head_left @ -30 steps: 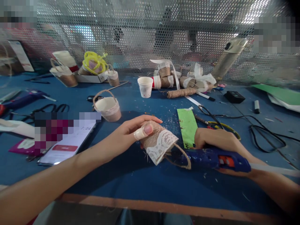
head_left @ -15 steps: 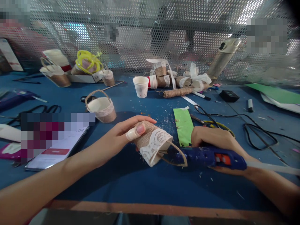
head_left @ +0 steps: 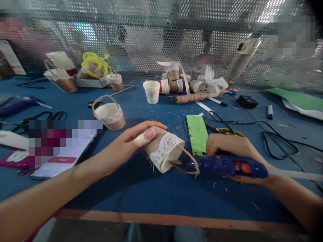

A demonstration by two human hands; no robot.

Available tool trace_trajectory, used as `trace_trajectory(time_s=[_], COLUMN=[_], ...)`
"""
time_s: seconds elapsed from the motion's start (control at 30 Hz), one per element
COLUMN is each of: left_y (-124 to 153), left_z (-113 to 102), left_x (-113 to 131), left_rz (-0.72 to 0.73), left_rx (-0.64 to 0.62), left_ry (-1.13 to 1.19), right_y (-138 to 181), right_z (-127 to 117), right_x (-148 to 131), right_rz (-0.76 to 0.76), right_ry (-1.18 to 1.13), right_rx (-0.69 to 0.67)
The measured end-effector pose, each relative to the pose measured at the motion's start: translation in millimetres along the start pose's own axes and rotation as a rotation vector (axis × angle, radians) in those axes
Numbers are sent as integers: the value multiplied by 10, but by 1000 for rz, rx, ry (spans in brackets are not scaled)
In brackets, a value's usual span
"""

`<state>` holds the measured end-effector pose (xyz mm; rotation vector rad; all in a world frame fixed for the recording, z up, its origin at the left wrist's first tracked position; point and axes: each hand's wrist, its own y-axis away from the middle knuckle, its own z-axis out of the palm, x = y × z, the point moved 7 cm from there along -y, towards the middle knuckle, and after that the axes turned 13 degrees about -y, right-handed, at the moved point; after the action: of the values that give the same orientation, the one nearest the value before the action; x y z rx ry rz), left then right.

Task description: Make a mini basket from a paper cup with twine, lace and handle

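Observation:
My left hand (head_left: 137, 139) is wrapped round a twine-covered paper cup (head_left: 165, 148) with a white lace band at its rim. The cup lies tilted, its mouth to the right, and a twine handle loops out from it. My right hand (head_left: 229, 144) grips a blue hot glue gun (head_left: 214, 167) with a glue stick (head_left: 290, 173) sticking out of its back. The gun's nozzle points into the cup's mouth, passing by the handle loop. Whether the tip touches the inner wall I cannot tell. My thumb on the left wears a bandage.
Behind my left hand stands a finished-looking basket cup (head_left: 111, 117). A plain white cup (head_left: 151, 92), a twine roll (head_left: 191, 98) and more decorated cups lie farther back. A green strip (head_left: 197, 134), scissors, a black cable (head_left: 267, 124) and a phone (head_left: 68, 158) surround the hands.
The view has shifted slightly. The cup's mouth and the glue gun appear a little higher in the picture, and both hands keep their grip.

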<state>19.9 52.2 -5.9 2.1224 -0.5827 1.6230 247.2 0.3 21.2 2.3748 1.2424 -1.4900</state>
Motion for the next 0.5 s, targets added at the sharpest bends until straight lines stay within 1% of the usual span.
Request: trace_trajectory(time_s=[0.27, 0.5], left_y=[26, 26], left_z=[30, 51], left_x=[53, 85], left_rz=[32, 30], left_rx=[-16, -16], left_ry=[-74, -48], right_y=[-11, 1], right_z=[54, 73], right_x=[18, 42], right_rz=[-23, -7], right_ry=[-38, -45], right_rx=[-55, -92])
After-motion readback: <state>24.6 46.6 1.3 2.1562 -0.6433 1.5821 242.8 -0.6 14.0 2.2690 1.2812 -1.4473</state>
